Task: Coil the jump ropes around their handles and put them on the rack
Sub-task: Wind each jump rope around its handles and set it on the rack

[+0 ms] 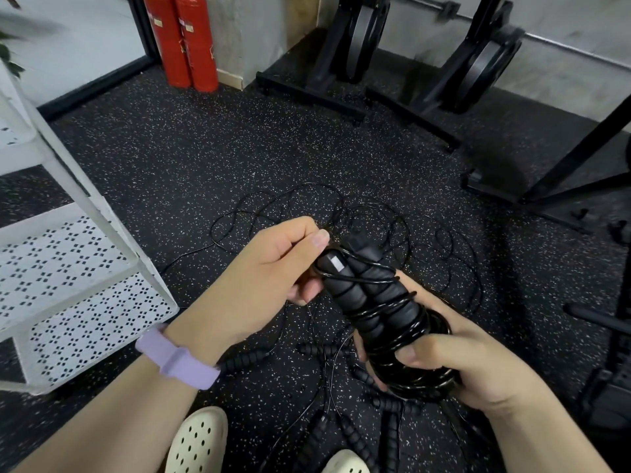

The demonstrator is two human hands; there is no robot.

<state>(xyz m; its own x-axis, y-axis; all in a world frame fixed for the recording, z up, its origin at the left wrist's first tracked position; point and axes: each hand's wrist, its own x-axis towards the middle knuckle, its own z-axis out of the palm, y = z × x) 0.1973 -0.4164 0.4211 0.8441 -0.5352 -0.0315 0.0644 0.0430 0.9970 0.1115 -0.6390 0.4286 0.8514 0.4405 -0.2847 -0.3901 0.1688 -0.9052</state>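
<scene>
Gripping the paired black foam handles (367, 302), long axis tilting up-left, the right hand (457, 367) is steadying; the left hand (273, 271) is pinching thin black cord (336, 273) at their top; the white perforated metal rack (85, 295) is sitting left.

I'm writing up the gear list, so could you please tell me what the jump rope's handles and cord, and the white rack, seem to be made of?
Black ridged jump-rope handles: matte, probably foam or soft rubber. Thin black glossy cord: glints suggest plastic-coated cable. White perforated rack: looks like painted sheet metal, with punched holes.
</scene>
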